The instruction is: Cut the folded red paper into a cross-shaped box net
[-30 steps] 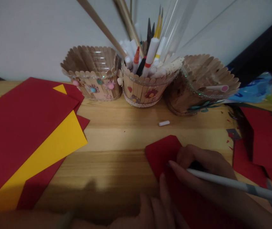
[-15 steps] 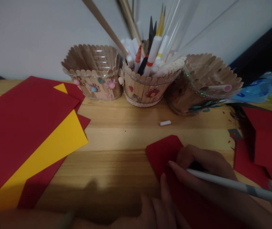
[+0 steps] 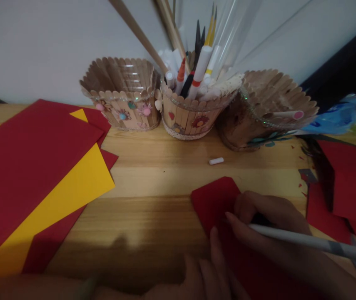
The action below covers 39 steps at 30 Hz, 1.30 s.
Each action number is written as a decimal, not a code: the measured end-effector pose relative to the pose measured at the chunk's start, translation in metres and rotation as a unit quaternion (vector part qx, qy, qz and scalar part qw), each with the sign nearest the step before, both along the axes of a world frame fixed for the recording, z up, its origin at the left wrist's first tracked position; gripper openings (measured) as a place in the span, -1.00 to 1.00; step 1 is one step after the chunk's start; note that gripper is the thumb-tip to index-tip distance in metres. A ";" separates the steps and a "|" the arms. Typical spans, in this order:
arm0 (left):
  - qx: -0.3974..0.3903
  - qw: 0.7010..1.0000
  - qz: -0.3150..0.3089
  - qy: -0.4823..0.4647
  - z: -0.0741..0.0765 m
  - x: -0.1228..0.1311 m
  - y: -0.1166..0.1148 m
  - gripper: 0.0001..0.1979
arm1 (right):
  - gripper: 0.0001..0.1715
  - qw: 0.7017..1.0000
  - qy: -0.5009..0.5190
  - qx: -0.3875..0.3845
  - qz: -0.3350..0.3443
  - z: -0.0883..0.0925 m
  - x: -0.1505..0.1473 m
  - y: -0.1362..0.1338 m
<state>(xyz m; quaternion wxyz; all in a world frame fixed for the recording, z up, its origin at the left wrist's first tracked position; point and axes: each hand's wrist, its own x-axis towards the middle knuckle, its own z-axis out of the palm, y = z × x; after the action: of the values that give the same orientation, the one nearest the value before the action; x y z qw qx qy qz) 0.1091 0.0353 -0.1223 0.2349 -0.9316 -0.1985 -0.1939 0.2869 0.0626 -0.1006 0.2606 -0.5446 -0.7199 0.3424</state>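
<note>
A red paper piece (image 3: 215, 200) with trimmed corners lies on the wooden table at the lower right. My right hand (image 3: 265, 225) is closed round a white pen (image 3: 302, 239) with a grey band, its tip hidden at the fingertips over the paper. At the bottom, my left hand (image 3: 202, 271) rests against the paper's left edge, fingers extended and side by side. Behind the paper lies a small white cap (image 3: 216, 161).
Three craft-stick baskets (image 3: 128, 112) stand along the wall; the middle one (image 3: 193, 121) holds markers and tweezers. Red sheets (image 3: 34, 158) and yellow sheets (image 3: 80, 183) lie at left. Folded red paper (image 3: 352, 183) and small scraps are at right, near a blue packet (image 3: 340, 116).
My right hand has shifted slightly to the right with the pen along the red paper. My left hand stays in nearly the same place.
</note>
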 end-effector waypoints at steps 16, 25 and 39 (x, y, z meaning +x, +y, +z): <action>-0.019 1.000 -0.002 0.010 0.001 -0.001 -0.003 -0.69 | -0.67 1.000 -0.011 0.016 -0.009 -0.002 0.001 0.001; -0.014 1.000 -0.004 0.009 0.002 0.000 -0.001 -0.68 | -0.67 1.000 -0.017 0.010 -0.023 -0.002 -0.001 0.003; -0.017 1.000 0.003 0.003 0.000 0.000 -0.002 -0.74 | -0.65 0.999 0.014 -0.030 -0.011 -0.001 0.001 0.001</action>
<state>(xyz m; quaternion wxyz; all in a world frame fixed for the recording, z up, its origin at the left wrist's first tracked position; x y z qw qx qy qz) 0.1093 0.0335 -0.1221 0.2200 -0.9354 -0.2039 -0.1873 0.2877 0.0634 -0.1018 0.2578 -0.5549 -0.6997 0.3688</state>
